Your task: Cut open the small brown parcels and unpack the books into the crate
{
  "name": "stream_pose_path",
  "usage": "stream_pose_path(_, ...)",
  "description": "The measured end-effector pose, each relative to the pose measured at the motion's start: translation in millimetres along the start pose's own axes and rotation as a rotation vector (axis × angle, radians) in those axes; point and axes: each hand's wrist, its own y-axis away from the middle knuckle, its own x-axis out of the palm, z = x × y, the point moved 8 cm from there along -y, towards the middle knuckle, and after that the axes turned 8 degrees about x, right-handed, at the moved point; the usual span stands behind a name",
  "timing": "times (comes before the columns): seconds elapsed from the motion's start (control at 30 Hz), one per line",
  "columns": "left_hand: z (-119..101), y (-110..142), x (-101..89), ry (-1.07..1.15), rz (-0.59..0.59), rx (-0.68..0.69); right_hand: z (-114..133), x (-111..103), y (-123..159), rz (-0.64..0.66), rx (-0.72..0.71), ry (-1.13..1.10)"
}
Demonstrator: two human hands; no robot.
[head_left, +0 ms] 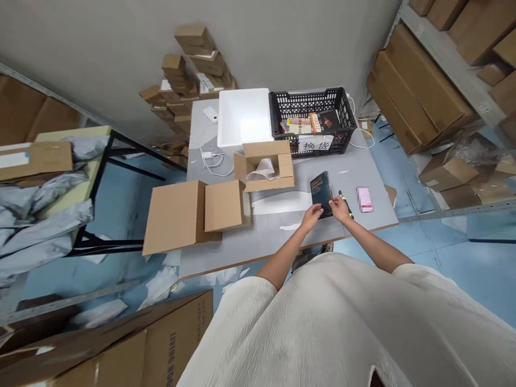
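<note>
A dark-covered book (pixel 321 188) is held over the front right part of the grey table (pixel 266 244), slightly tilted. My left hand (pixel 312 216) grips its lower left corner, thumb across the cover. At the lower right edge, my right hand (pixel 339 208) pinches the same book. Just right of that hand, partly behind it, lies a black and yellow tool (pixel 345 204), perhaps a box cutter. A pink and white slip or pack (pixel 365 199) lies farther right, its print blurred.
An open cardboard box (pixel 269 183) with white wrapping inside stands left of the book, beside two more cardboard boxes (pixel 226 207) (pixel 175 217). Behind are a white foam box (pixel 244 118) and a black crate (pixel 312 148) of books. A white cable (pixel 220 166) lies at left.
</note>
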Motion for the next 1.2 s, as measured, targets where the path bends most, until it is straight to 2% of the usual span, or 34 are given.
stream_pose_path(0.1, -11, -1, 16.0, 0.025, 0.029, 0.007, -2, -7, 13, -0.028, 0.035, 0.066)
stream_pose_path(0.17, -15, 2, 19.5, 0.006, 0.022, 0.018, 0, -1, 24, 0.004, 0.026, 0.091)
stream_pose_path(0.27, -17, 8, 15.0, -0.045, -0.018, 0.039, 4, 16, 36, 0.092, 0.015, 0.068)
stream_pose_path(0.37, -14, 15, 0.3, -0.111, -0.072, 0.018, 8, 36, 42, 0.212, 0.010, 0.008)
stream_pose_path(0.53, 0, 23, -36.8, -0.183, -0.168, -0.080, 4, 62, 47, 0.342, 0.023, 0.007)
stream_pose_path(0.77, 26, 36, -84.8, -0.165, -0.308, -0.208, -25, 75, 44, 0.358, 0.110, 0.093)
stream_pose_path(0.87, 40, 43, -95.7, -0.233, -0.290, -0.279, -37, 71, 38, 0.308, 0.157, 0.125)
stream_pose_path(1.0, 51, 46, -103.6, -0.325, -0.253, -0.292, -47, 64, 30, 0.235, 0.183, 0.139)
stream_pose_path(1.2, 61, 43, -106.3, -0.329, -0.238, -0.295, -60, 72, 27, 0.274, 0.254, 0.138)
